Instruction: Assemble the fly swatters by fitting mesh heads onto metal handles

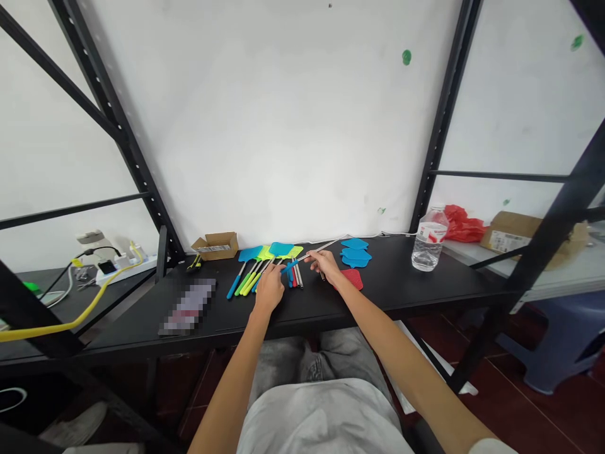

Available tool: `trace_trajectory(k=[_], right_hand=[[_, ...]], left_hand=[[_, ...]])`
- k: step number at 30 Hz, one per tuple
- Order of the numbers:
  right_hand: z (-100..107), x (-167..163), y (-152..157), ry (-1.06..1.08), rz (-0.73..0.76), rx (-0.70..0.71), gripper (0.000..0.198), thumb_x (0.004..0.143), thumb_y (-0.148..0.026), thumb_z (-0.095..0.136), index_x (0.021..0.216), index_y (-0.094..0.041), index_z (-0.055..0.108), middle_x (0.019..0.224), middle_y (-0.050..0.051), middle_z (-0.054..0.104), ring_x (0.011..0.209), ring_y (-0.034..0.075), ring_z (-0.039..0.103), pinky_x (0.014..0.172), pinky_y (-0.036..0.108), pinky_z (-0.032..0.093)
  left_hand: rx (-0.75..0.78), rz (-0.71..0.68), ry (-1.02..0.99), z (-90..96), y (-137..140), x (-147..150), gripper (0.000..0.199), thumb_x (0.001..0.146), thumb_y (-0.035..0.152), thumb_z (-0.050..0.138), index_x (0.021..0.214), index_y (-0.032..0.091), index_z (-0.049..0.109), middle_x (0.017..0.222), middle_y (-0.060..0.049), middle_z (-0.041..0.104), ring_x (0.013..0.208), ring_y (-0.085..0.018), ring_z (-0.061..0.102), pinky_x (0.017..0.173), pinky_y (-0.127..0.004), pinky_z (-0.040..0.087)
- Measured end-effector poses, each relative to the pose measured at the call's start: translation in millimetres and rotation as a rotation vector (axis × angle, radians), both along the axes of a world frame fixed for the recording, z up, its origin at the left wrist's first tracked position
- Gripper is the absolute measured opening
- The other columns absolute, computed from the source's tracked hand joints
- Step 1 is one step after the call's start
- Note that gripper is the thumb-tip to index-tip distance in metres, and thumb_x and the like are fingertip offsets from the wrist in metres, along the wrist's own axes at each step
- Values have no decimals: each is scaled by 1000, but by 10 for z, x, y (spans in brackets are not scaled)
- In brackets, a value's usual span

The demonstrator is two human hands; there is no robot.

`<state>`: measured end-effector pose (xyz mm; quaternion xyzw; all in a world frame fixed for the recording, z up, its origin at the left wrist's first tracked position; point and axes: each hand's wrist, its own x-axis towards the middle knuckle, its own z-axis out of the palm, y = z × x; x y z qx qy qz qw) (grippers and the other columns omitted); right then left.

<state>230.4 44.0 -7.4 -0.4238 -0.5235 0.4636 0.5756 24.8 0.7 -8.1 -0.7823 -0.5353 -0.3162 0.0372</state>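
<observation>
Place: we'd call it a small workshop | Signs we see: black perforated-metal rack frame [448,94], long flat black worktop [387,287], loose flat blue plastic swatter heads [355,257], small open brown cardboard box [218,247]

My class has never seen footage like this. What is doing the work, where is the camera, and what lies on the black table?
There is no machine, only a bare-handed person. The one picture comes from a head-worn camera looking forward and down. The left hand holds the blue handle of a rod; the right hand pinches its metal shaft. On the black table, blue and yellow-green swatters lie near the left hand, with rods between the hands. Blue heads and a red head lie by the right hand, a water bottle further right. On the left are a cardboard box and a pixelated flat item.
</observation>
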Motion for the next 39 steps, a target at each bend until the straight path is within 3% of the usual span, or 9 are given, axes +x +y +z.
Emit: trace_trajectory(k=[11,18,20,22,24,26,30,36,39], right_hand=[[6,-119,-107,-291,174,241,49,76,-60,62,93,-14,72,69,2,64,49,7,43,46,19,33],[191,11,-112,-344,90,282,51,81,-57,59,107,-14,70,79,6,69,56,11,54,51,21,39],[293,280,-73,-432,-46,239,50,83,-55,58,113,-16,67,89,9,72,68,14,62,59,22,45],[367,647,-43,-616,-304,144,49,84,-56,56,114,-18,67,99,10,72,87,20,66,71,26,48],[371,1025,-34,-856,-568,-29,55,84,-61,52,114,-17,67,110,15,69,107,28,62,85,34,47],[295,1321,-42,-1051,-682,-254,73,81,-72,48,118,-12,65,119,23,64,118,38,55,92,44,44],[62,1541,-26,-1245,-693,-340,89,71,-78,55,124,-7,60,130,27,55,124,43,47,98,51,38],[-48,1575,135,-1144,-563,-322,73,68,-64,68,119,-12,60,119,23,63,111,38,59,85,42,46],[-68,1666,161,-1000,-568,-241,55,65,-56,72,100,-14,66,104,18,68,101,34,63,78,37,47]], left_hand=[[46,-205,-21,-28,3,4,36,97,23,37,128,19,55,119,-10,61,111,-23,57,94,-33,45],[15,-20,-80,-30,12,-37,30,97,23,39,121,21,56,102,-8,70,97,-23,64,81,-30,46],[5,5,-122,-26,14,-52,29,98,24,37,122,20,53,96,-7,71,88,-23,66,74,-29,45],[10,16,-176,-19,11,-57,29,98,26,34,123,19,49,94,-7,71,84,-23,66,70,-29,44],[15,10,-218,-16,7,-54,30,99,27,32,125,18,46,93,-7,70,82,-23,66,66,-29,43],[11,-18,-227,-19,3,-49,30,100,29,32,125,19,43,92,-6,70,80,-23,66,65,-28,42],[15,-32,-239,-39,0,-45,27,100,30,31,123,19,41,90,-6,69,78,-23,66,65,-28,41],[-4,-42,-235,-37,3,-43,25,100,30,30,119,19,43,88,-5,68,74,-21,65,63,-28,40],[-7,-35,-186,-31,11,-34,26,100,28,32,121,19,43,88,-5,68,76,-22,66,64,-28,40]])
